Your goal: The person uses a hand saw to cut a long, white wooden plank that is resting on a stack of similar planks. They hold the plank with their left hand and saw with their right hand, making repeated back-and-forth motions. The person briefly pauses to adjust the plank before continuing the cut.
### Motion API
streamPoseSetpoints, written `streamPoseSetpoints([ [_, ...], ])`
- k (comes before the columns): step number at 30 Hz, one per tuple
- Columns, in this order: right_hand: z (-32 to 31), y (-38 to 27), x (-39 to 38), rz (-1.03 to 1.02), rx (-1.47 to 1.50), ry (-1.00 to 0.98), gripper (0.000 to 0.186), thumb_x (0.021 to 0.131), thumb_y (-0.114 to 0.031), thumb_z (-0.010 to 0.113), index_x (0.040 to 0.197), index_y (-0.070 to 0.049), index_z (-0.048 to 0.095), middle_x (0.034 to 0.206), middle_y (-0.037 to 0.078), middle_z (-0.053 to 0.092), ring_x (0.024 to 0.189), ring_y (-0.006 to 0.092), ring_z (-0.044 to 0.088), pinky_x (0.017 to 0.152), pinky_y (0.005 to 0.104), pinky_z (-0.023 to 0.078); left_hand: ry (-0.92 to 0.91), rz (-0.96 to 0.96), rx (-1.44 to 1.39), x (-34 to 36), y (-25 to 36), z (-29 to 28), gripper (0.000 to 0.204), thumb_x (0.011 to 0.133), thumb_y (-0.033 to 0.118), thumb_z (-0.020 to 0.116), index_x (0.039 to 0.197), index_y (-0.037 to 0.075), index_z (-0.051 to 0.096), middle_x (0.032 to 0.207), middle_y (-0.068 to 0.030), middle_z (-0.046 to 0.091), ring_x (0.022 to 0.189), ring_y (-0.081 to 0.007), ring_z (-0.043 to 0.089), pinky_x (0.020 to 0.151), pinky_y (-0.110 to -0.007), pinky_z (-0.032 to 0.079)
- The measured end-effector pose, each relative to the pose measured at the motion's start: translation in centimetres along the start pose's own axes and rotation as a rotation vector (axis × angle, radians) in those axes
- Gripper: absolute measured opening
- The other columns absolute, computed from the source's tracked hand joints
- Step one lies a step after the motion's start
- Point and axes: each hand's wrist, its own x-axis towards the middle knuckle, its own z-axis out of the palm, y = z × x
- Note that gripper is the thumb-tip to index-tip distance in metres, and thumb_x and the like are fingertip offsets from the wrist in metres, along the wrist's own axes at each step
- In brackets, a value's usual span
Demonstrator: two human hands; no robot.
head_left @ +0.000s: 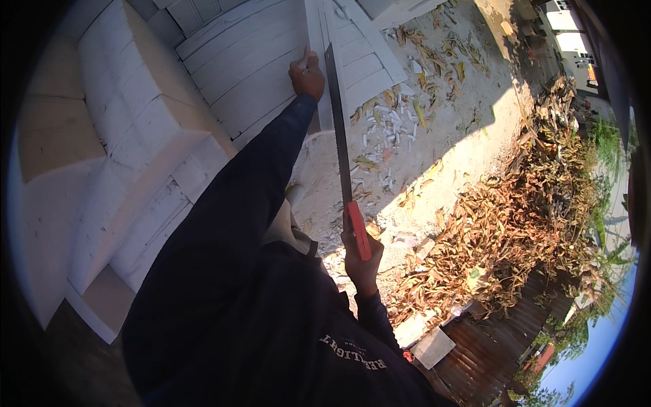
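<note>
My right hand (pixel 363 263) is wrapped round the red handle (pixel 359 230) of a handsaw. The saw's long dark blade (pixel 341 136) points away from me, its far end lying along a narrow white board (pixel 316 27). My left hand (pixel 308 76) is closed at the left edge of that board, just left of the blade tip, with one finger pointing up. Its grip on the board is partly hidden by the hand itself. Under the board lie wide white slatted panels (pixel 251 64), continuing to its right.
Large white box-like blocks (pixel 129 88) stand along the left. Small white offcuts (pixel 393 125) and dry leaves litter the sandy ground. A big heap of brown leaves (pixel 502 217) fills the right side, with a rusty corrugated sheet (pixel 485 346) below it.
</note>
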Motion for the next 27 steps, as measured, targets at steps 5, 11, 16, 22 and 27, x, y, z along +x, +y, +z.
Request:
streamPoseSetpoints([
  [5, 1.3, -1.4, 6.3, 0.095, 0.030, -0.119, 0.025, 0.096, -0.011, 0.074, 0.079, 0.003, 0.061, 0.062, 0.001, 0.051, 0.061, 0.0071, 0.041, 0.054, 0.0320, 0.037, 0.085, 0.111, 0.098, 1.2, -1.2, 0.4, 0.042, 0.104, 0.028, 0.062, 0.113, -0.011, 0.072, 0.105, -0.0236, 0.074, 0.098, -0.0279, 0.070, 0.091, -0.038, 0.051],
  [11, -0.3, 1.5, -0.6, 0.085, -0.067, -0.040, 0.016, 0.095, -0.002, 0.072, 0.108, 0.007, 0.070, 0.075, 0.008, 0.067, 0.072, 0.0095, 0.060, 0.064, 0.0309, 0.050, 0.093, 0.037, 0.105, -0.5, 1.5, 0.1, 0.042, 0.103, 0.028, 0.059, 0.120, -0.008, 0.072, 0.101, -0.0333, 0.071, 0.096, -0.0412, 0.069, 0.085, -0.048, 0.050],
  [16, 0.4, 0.2, 3.6, 0.161, -0.055, -0.163, 0.021, 0.095, -0.003, 0.072, 0.114, 0.007, 0.069, 0.077, 0.009, 0.068, 0.072, 0.0111, 0.059, 0.066, 0.0317, 0.050, 0.027, 0.103, -0.047, 1.5, -2.1, -0.6, 0.051, 0.104, 0.029, 0.057, 0.122, -0.018, 0.066, 0.123, -0.0281, 0.071, 0.109, -0.0275, 0.068, 0.096, -0.035, 0.050],
  [22, -0.6, 1.7, -1.2, 0.051, 0.021, -0.061, 0.034, 0.093, -0.005, 0.070, 0.124, 0.007, 0.062, 0.076, 0.018, 0.066, 0.064, 0.0210, 0.058, 0.064, 0.0350, 0.050, -0.016, 0.068, -0.073, 1.5, -0.3, -0.1, 0.048, 0.107, 0.026, 0.055, 0.117, -0.020, 0.066, 0.123, -0.0239, 0.072, 0.106, -0.0233, 0.067, 0.100, -0.033, 0.048],
  [27, 1.2, 1.1, 3.4, 0.141, 0.141, -0.048, 0.015, 0.096, -0.008, 0.072, 0.100, 0.006, 0.069, 0.066, 0.011, 0.055, 0.063, 0.0117, 0.044, 0.058, 0.0333, 0.043, -0.017, 0.084, -0.171, 0.4, 0.4, -0.1, 0.048, 0.108, 0.025, 0.054, 0.129, -0.018, 0.063, 0.112, -0.0161, 0.074, 0.100, -0.0175, 0.065, 0.099, -0.029, 0.047],
])
